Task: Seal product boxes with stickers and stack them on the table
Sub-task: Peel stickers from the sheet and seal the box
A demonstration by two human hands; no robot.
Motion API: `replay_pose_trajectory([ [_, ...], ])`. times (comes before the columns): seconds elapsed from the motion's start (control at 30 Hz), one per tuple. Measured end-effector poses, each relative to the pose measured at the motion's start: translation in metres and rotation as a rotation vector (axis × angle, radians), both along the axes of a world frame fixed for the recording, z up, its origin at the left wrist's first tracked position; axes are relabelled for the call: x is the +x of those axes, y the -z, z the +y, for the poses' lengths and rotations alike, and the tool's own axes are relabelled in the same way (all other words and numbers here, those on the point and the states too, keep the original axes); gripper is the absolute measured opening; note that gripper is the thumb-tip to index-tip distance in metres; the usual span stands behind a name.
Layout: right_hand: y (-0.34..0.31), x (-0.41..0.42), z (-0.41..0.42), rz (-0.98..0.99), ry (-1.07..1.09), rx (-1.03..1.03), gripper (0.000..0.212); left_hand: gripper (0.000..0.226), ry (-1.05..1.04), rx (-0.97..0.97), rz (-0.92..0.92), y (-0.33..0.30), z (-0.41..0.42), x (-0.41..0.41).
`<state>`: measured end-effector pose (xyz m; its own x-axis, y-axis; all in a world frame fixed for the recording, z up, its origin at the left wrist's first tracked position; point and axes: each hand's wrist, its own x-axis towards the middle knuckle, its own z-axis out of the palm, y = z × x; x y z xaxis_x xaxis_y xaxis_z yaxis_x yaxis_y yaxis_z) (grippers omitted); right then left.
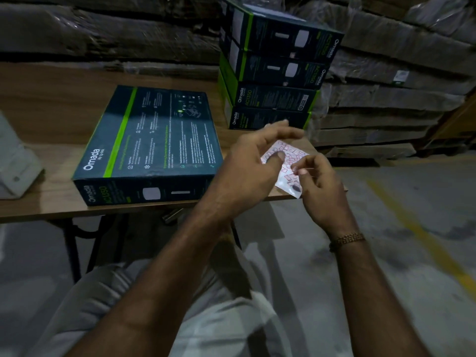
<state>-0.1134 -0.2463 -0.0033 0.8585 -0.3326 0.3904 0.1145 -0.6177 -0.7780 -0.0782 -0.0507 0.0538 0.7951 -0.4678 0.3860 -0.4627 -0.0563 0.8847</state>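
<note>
Right now we hold the sticker sheet (286, 163) between both hands, the left hand (253, 166) pinning it with the thumb, the right hand (318, 181) pinching at one sticker. Our unsealed box (152, 143) lies flat on the table (46, 197), just left of the stack (273, 70). A hurried peel could tear or fold the sticker (the light is poor), leaving a weak seal.

The brown wooden table (51, 202) carries a flat dark blue-green cardboard box (152, 140) near its middle. At two o'clock from that box stands a stack of four similar boxes (273, 73). At nine o'clock lies a white object (15, 163).

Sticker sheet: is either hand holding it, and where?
Yes. The left hand holds the sticker sheet at its left edge, thumb on top; the right hand pinches at its right side, probably peeling a sticker.
</note>
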Motion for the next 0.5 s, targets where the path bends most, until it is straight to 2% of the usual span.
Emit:
replay_pose_trajectory([
  [0.1, -0.007, -0.001, 0.019, -0.053, -0.055, 0.022, 0.015, 0.035, -0.118, -0.020, -0.012, -0.020, 0.032, -0.002],
  [0.23, -0.017, -0.004, 0.048, -0.110, -0.148, 0.008, 0.015, 0.030, -0.323, 0.114, -0.111, -0.028, 0.077, 0.002],
  [0.37, -0.029, -0.003, 0.086, -0.156, -0.250, 0.006, 0.012, 0.032, -0.589, 0.244, -0.215, -0.018, 0.132, 0.000],
  [0.5, -0.040, 0.001, 0.127, -0.177, -0.339, -0.002, 0.008, 0.035, -0.752, 0.282, -0.211, 0.002, 0.174, -0.006],
])
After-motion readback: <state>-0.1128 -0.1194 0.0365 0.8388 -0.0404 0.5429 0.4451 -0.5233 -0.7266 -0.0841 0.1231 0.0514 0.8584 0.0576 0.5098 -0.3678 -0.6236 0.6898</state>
